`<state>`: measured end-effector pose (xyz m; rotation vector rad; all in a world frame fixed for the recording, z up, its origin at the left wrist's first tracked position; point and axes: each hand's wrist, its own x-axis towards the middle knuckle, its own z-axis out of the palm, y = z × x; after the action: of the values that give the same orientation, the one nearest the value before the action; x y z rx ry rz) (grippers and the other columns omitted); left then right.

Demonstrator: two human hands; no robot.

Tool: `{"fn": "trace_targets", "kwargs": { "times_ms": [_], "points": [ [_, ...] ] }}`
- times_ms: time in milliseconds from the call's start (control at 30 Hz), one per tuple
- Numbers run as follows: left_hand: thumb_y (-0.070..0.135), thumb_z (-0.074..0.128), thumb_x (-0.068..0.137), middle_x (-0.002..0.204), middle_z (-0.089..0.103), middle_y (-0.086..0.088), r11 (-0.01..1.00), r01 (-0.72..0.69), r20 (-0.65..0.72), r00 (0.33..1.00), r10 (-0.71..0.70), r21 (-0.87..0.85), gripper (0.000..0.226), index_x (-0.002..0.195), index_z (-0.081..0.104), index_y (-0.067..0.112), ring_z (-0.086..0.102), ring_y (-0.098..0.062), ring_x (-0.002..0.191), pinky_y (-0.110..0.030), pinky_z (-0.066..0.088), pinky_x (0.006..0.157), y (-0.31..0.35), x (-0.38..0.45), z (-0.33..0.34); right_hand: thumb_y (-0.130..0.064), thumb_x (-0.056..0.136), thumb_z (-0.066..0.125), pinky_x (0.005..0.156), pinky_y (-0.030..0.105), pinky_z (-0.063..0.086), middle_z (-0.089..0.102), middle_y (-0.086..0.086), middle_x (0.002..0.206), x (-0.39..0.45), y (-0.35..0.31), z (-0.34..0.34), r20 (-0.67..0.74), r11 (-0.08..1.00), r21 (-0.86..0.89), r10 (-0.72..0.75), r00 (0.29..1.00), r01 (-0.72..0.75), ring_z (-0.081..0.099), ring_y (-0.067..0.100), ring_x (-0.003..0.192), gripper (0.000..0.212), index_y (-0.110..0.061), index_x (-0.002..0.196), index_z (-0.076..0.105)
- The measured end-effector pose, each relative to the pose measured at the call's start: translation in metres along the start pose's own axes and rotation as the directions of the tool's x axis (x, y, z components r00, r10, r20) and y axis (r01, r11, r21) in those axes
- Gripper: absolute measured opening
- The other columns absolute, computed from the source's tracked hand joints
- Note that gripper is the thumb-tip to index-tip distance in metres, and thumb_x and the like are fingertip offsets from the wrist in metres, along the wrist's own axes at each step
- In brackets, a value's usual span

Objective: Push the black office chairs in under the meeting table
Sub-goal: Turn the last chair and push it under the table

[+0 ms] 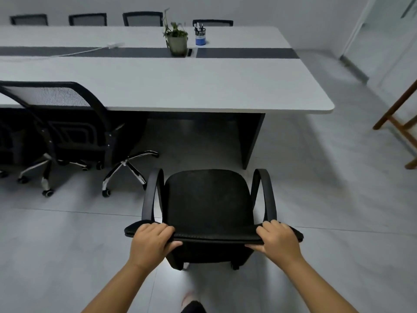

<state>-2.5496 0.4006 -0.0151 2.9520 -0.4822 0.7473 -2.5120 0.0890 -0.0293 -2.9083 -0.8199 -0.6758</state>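
both hands [151,241] on chair back [214,236]

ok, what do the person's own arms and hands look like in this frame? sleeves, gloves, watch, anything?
Both forearms are bare as far as the frame's bottom edge: no sleeves in view. The left hand and right hand wear no gloves, and no ring, watch, wristband or marking shows on either wrist or on the fingers that can be seen. No cables or straps are attached.
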Motion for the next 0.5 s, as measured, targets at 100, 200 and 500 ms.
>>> {"fn": "trace_targets", "kwargs": {
  "times_ms": [100,200,500],
  "points": [
    [0.055,0.022,0.093,0.052,0.059,0.005,1.000,-0.004,-0.008,1.000,0.004,0.031,0.065,0.061,0.063,0.016,0.056,-0.016,0.045,-0.023,0.027,0.060,-0.020,0.016,0.008,-0.063,0.068,0.043,0.037,0.022,0.034,0.046,-0.003,0.045,0.031,0.004,0.013,0.007,1.000,0.010,-0.003,1.000,0.003,0.044,0.014,0.040,0.051,-0.016,0.048,0.050],
    [0.054,0.023,0.093,0.054,0.060,0.005,0.999,-0.009,-0.016,1.000,0.010,0.032,0.058,0.066,0.060,0.018,0.057,-0.015,0.046,-0.023,0.028,0.061,-0.044,0.035,0.021,-0.064,0.074,0.040,0.038,0.021,0.033,0.046,-0.003,0.045,0.058,0.007,0.030,-0.010,1.000,0.023,-0.017,1.000,0.017,0.044,0.014,0.040,0.055,-0.016,0.048,0.050],
    [0.055,0.018,0.093,0.054,0.058,0.007,0.999,-0.027,-0.002,1.000,0.027,-0.019,0.051,0.074,0.053,0.022,0.055,-0.013,0.047,-0.023,0.027,0.061,-0.124,0.119,0.069,-0.059,0.069,0.043,0.054,0.026,0.023,0.046,-0.003,0.046,0.160,0.022,0.076,0.007,0.999,-0.044,0.003,1.000,-0.003,0.045,0.015,0.042,0.049,-0.016,0.047,0.050]
  ]
}}
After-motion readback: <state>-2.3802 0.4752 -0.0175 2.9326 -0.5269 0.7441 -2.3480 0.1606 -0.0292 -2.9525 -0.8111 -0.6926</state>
